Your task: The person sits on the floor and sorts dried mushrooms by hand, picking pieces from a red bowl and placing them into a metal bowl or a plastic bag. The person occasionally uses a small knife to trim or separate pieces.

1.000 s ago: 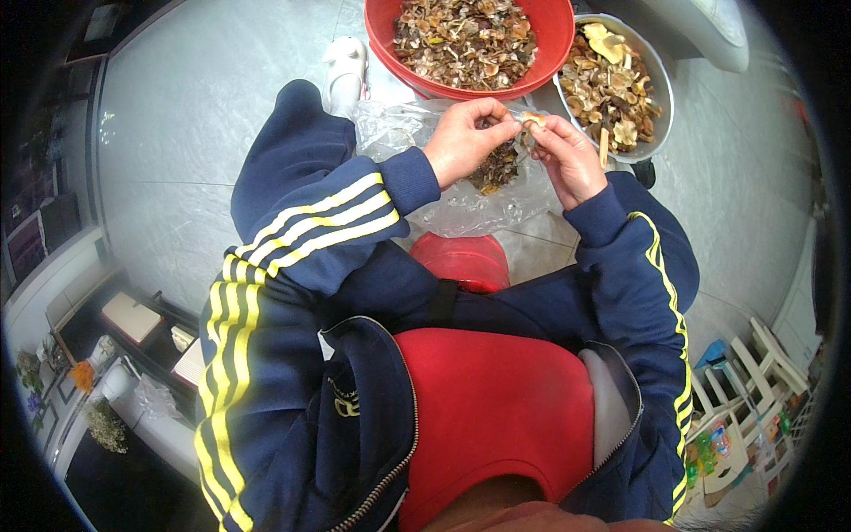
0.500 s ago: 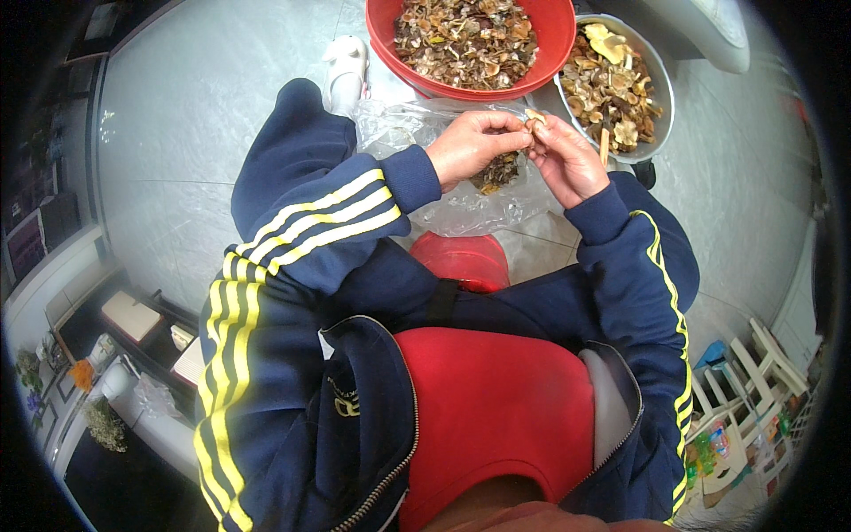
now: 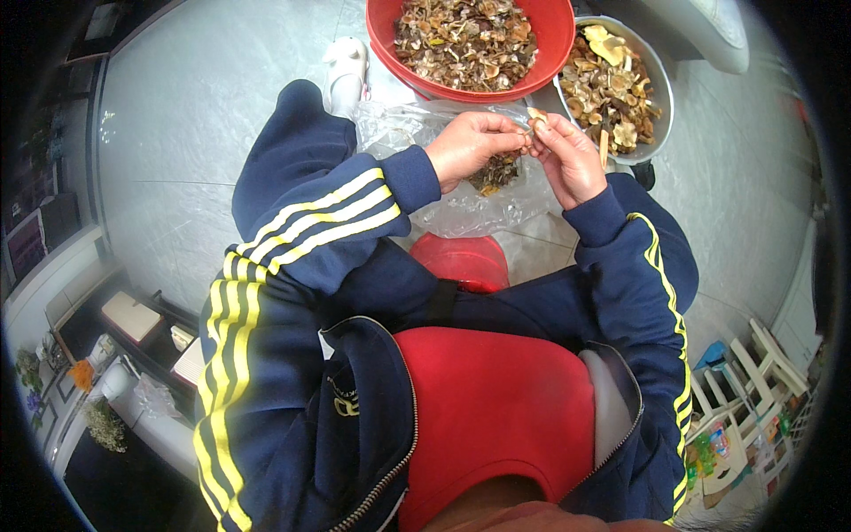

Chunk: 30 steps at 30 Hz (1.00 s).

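A small tan mushroom (image 3: 537, 116) is pinched in the fingers of my right hand (image 3: 574, 164), its pale cap poking out above the thumb. My left hand (image 3: 465, 149) meets it from the other side, thumb and forefinger closed at the mushroom's lower part. The fingertips hide most of it. Beneath both hands, a clear plastic bag (image 3: 443, 211) is spread out with a heap of dark mushroom scraps (image 3: 496, 176) on it. Beyond stands a red basin (image 3: 379, 49) full of brown mushrooms. To its right is a metal bowl (image 3: 667, 102) holding larger mushrooms, some of them yellowish.
A thin wooden stick or handle (image 3: 605, 149) leans by the bowl's near edge. Something red and glossy (image 3: 461, 259) sits between my legs. A white shoe (image 3: 346, 75) is left of the basin. Jumbled pale racks (image 3: 745, 381) stand at the right, furniture (image 3: 133, 315) at the left.
My fingers have shifted slightly around the mushroom, the right hand tilting a little. A yellowish-orange bit now shows on the scrap heap below. The basin and bowl look unmoved.
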Each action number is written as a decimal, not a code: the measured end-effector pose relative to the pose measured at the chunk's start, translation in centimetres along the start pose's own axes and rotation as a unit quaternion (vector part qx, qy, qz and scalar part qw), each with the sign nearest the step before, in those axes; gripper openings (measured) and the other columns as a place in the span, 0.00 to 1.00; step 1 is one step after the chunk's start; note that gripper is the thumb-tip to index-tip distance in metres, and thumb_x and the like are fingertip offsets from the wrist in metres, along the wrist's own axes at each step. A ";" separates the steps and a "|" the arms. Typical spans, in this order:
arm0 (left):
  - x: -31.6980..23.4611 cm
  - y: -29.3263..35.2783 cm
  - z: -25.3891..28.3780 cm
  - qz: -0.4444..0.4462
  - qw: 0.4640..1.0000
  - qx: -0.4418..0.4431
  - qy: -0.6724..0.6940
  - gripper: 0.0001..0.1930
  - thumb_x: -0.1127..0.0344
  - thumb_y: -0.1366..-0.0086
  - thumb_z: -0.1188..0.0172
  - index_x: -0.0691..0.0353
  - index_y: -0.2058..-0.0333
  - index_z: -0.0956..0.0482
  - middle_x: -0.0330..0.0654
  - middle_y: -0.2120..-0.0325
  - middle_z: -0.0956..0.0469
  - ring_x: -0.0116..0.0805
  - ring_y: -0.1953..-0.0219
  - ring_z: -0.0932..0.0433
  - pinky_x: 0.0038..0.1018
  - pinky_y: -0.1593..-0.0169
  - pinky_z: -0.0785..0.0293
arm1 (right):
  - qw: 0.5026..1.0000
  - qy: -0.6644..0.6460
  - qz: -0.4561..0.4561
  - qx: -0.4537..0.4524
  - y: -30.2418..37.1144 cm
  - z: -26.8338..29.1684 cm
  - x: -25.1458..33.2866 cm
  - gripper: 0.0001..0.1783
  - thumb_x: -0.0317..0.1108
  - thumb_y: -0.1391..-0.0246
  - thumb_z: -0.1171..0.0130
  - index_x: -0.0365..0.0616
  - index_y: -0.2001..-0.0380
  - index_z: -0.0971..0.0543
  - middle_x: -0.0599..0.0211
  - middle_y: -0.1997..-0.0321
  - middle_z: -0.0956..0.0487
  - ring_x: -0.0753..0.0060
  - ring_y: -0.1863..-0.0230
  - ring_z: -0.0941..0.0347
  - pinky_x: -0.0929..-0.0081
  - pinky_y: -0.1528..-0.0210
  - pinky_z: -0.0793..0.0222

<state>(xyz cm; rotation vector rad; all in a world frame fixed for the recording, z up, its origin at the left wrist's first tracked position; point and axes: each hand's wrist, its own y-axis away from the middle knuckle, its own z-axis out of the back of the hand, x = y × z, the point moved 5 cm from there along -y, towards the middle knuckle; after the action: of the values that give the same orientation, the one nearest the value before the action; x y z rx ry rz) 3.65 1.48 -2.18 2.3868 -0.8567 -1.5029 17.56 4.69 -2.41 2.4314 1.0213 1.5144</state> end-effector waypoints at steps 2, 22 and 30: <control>-0.1 0.1 0.1 -0.002 1.000 -0.013 -0.002 0.10 0.67 0.39 0.43 0.66 0.63 0.22 0.38 0.67 0.21 0.23 0.63 0.25 0.20 0.55 0.31 | 0.998 0.064 0.018 -0.013 0.1 0.0 0.1 0.09 0.31 0.43 0.47 0.39 0.60 0.25 0.73 0.64 0.23 0.83 0.68 0.31 0.83 0.62 0.36; 0.4 0.0 -0.1 0.038 0.992 -0.003 0.122 0.07 0.67 0.40 0.45 0.64 0.69 0.21 0.38 0.72 0.21 0.25 0.68 0.24 0.20 0.60 0.29 | 0.938 0.284 0.196 -0.039 0.6 -1.7 1.5 0.04 0.27 0.46 0.46 0.37 0.67 0.25 0.73 0.68 0.28 0.85 0.67 0.32 0.84 0.63 0.36; 0.1 -0.2 0.0 0.035 0.998 -0.015 0.052 0.07 0.67 0.40 0.45 0.64 0.69 0.21 0.38 0.72 0.21 0.24 0.69 0.24 0.20 0.61 0.29 | 0.957 0.238 0.162 -0.035 0.7 -1.2 0.6 0.06 0.27 0.43 0.47 0.39 0.63 0.25 0.76 0.67 0.27 0.87 0.65 0.32 0.85 0.61 0.35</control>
<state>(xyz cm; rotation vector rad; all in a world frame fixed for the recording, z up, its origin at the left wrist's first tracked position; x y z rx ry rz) 3.75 1.54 -2.37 2.3642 -0.8786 -1.3430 17.07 4.17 -1.10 2.3203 0.6187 2.2776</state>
